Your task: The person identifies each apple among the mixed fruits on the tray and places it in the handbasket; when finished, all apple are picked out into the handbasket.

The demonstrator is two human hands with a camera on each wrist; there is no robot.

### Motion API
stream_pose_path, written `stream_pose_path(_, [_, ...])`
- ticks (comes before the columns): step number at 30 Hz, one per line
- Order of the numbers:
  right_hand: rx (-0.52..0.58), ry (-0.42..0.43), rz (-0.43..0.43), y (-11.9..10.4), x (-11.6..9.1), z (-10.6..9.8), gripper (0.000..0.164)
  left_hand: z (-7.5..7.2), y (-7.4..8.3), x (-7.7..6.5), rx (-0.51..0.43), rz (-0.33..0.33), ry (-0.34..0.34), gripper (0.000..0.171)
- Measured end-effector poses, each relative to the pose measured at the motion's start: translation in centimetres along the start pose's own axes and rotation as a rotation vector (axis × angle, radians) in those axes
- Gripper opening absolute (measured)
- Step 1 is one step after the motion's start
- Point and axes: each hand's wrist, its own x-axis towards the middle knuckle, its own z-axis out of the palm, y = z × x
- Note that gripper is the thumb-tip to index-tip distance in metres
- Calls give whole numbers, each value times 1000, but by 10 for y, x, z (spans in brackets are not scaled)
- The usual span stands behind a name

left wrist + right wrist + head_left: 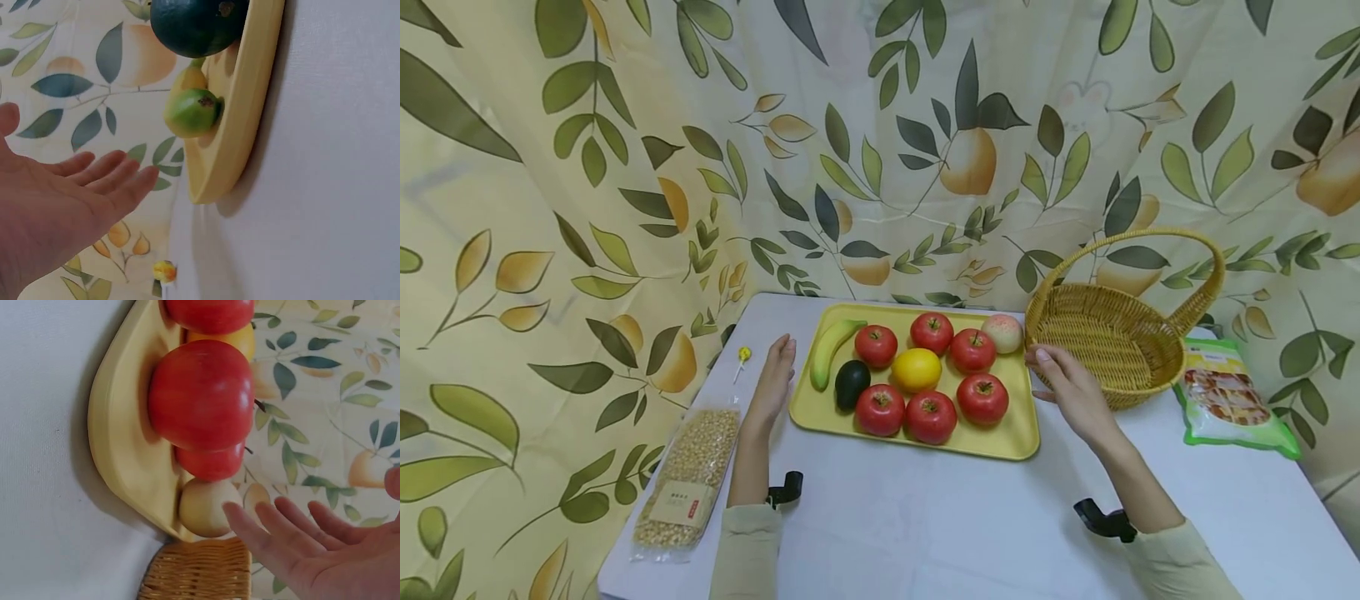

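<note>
A yellow tray (992, 442) lies on the table with several red apples (982, 399), a lemon (916, 370), a banana (832, 354), a dark green avocado-like fruit (852, 385) and a pale peach (1003, 333). Beside the tray's left end is my left hand (772, 387), its fingers extended and nothing in it. In the left wrist view its fingertips point toward the tray below the banana tip (192, 114). My right hand (1070, 390) hovers between the tray's right end and a wicker basket (1105, 337), palm toward the tray, holding nothing. The basket's handle arches upright.
A clear bag of pale kernels (688, 475) lies at the table's left edge, with a yellow lollipop (743, 355) behind it. Right of the basket lies a green and white food packet (1228, 392). A leaf-patterned curtain (880, 167) hangs behind the table.
</note>
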Motion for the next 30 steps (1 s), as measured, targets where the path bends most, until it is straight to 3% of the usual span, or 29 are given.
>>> stream_pose_path(7, [125, -100, 115, 3, 6, 5, 59, -3, -9, 1, -369, -82, 87, 64])
stream_pose_path(11, [174, -159, 179, 7, 10, 11, 56, -2, -10, -1, -492, -154, 142, 62])
stream_pose_path(17, [227, -212, 240, 12, 13, 18, 58, 3, -16, -4, -495, -212, 169, 55])
stream_pose_path(25, [246, -216, 308, 20, 16, 25, 66, 9, -30, -1, -438, -214, 209, 57])
stream_pose_path(30, [273, -206, 359, 23, 18, 33, 69, 8, -36, 2, -488, -210, 214, 56])
